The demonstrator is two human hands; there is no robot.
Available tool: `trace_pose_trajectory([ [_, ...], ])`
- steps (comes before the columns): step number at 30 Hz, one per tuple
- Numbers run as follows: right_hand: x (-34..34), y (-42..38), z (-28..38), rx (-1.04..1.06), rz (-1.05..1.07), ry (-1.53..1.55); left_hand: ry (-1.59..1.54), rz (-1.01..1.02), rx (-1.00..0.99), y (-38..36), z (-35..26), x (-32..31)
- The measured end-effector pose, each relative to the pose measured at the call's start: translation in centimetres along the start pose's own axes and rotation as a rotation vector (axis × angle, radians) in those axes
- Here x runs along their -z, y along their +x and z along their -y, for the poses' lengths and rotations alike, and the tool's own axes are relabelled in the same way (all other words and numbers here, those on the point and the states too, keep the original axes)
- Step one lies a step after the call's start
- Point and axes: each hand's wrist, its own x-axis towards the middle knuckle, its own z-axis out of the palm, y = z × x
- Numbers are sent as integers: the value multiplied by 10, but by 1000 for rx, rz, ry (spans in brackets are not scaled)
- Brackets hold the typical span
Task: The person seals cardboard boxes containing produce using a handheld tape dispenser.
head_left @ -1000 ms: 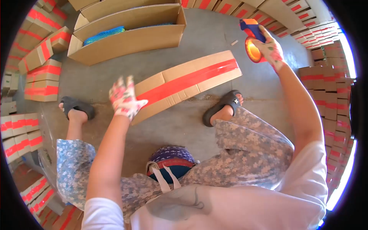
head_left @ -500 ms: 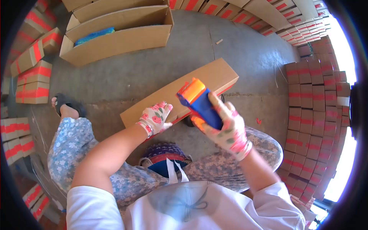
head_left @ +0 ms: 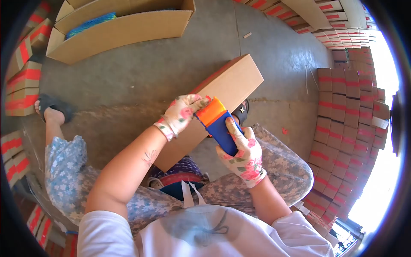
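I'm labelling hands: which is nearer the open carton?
Left. The left hand is at the tool's orange end, nearer the open carton; the right hand holds its blue end, farther off.

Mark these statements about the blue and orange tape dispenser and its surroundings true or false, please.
1. The right hand holds the blue and orange plastic tape dispenser. True.
2. The left hand is bare. False: the left hand wears a pale glove with a floral print.
3. Brown cardboard boxes with red tape are stacked at the picture's right. True.
4. The long brown cardboard box near the hands is open at the top, full of blue items. False: that long brown cardboard box shows no opening.
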Motion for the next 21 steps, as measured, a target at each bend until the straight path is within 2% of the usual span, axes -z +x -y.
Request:
trace_pose_trajectory([
  [1, 3, 1, -1, -13, 26, -1, 212, -54, -121, 8, -4, 1],
  [3, 9, -11, -10, -49, 86, -54, 1199, -425, -505, 26, -17, 17],
  [4, 13, -17, -18, -78, 128, -105, 1079, -396, -295, 39, -18, 35],
  [5, 11, -28, -32, -137, 182, -83, 1305, -505, -437, 51, -9, 54],
  [6, 4, -37, -46, -147, 195, -86, 1309, -472, -375, 71, 17, 82],
  [8, -10, -45, -63, -206, 272, -94, 1543, -376, -74, 84, 26, 96],
  [9, -13, -45, -63, -281, 317, -57, 1511, -252, 86, 92, 32, 91],
  [11, -29, -38, -69, -249, 335, -99, 1376, -23, 345, 111, 72, 93],
  [12, -38, -34, -75, -208, 345, -141, 1282, -8, 453, 109, 65, 90],
  [14, -49, -42, -93, -228, 396, -137, 1447, -68, 518, 108, 56, 85],
  [16, -64, -52, -107, -197, 303, -28, 1492, -47, 501, 100, 40, 83],
  [17, -75, -51, -114, -225, 308, 123, 1531, -24, 483, 96, 30, 83],
  [18, -78, -53, -118, -222, 298, 130, 1430, -61, 394, 91, 20, 76],
  [20, -85, -56, -116, -116, 108, 33, 702, 114, 218, 90, 65, 105],
  [21, -99, -62, -130, -105, 77, 90, 804, 184, 267, 66, 29, 81],
])
